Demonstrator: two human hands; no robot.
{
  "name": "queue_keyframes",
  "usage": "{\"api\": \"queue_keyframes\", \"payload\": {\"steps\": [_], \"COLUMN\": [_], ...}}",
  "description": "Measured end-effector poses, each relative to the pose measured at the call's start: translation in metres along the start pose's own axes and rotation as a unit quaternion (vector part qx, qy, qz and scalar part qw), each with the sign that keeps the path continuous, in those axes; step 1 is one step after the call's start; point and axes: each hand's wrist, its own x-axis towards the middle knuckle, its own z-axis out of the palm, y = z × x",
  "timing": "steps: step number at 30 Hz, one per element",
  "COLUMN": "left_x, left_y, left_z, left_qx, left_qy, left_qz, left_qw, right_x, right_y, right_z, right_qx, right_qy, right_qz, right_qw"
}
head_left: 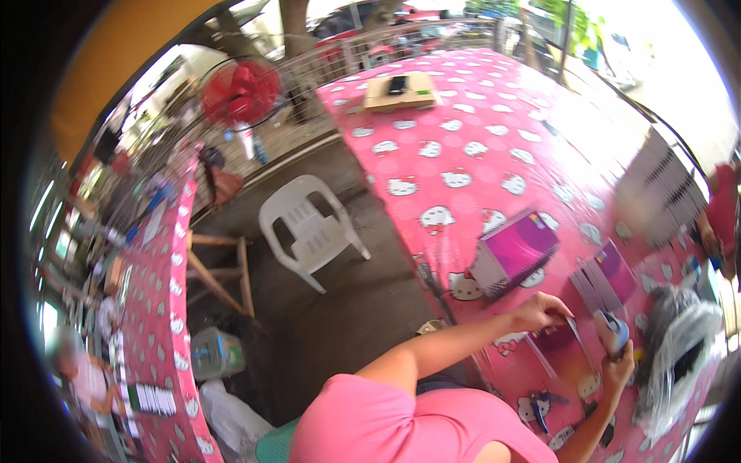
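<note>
My left hand (543, 312) is above a purple and orange booklet (559, 347) lying on the pink table. Its thumb and fingers come together in a pinch; whatever is between them is too small to make out. My right hand (618, 366) grips a small rounded white and blue roll (612, 332), just right of the booklet. Beyond my hands lie a stack of purple booklets (605, 279) and a taller stack (515, 251) with purple covers. Blue-handled pliers or scissors (542, 409) rest near my right forearm; the exact kind is unclear.
Clear plastic wrapping (678, 359) bulges at the right. Behind it stands a long grey stack (662, 189), near another person's red sleeve (723, 204). A phone (397, 85) lies on a cardboard box (378, 96) at the back. A white chair (309, 228) and red fan (241, 91) stand left.
</note>
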Motion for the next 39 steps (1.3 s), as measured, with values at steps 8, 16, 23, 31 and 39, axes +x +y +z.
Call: {"api": "queue_keyframes", "payload": {"steps": [8,16,23,31,39], "left_x": [-0.008,-0.042,-0.040,-0.038,-0.039], "left_y": [0.035,0.005,0.018,0.019,0.022], "left_z": [0.021,0.042,0.049,0.051,0.057], "left_qx": [0.132,0.301,0.311,0.325,0.326], "left_qy": [0.099,0.021,0.075,0.095,0.093], "left_qz": [0.209,0.234,0.237,0.292,0.287], "left_qw": [0.964,0.924,0.917,0.894,0.896], "right_x": [-0.064,-0.166,-0.159,-0.122,-0.125], "right_y": [-0.045,-0.050,-0.072,-0.109,-0.106], "right_z": [-0.016,-0.011,-0.008,-0.013,-0.019], "right_qx": [-0.132,-0.172,0.116,0.088,0.087], "right_qy": [0.062,-0.199,-0.099,-0.002,0.009], "right_qz": [-0.073,-0.141,0.007,-0.073,-0.064], "right_qw": [0.987,0.955,0.988,0.993,0.994]}}
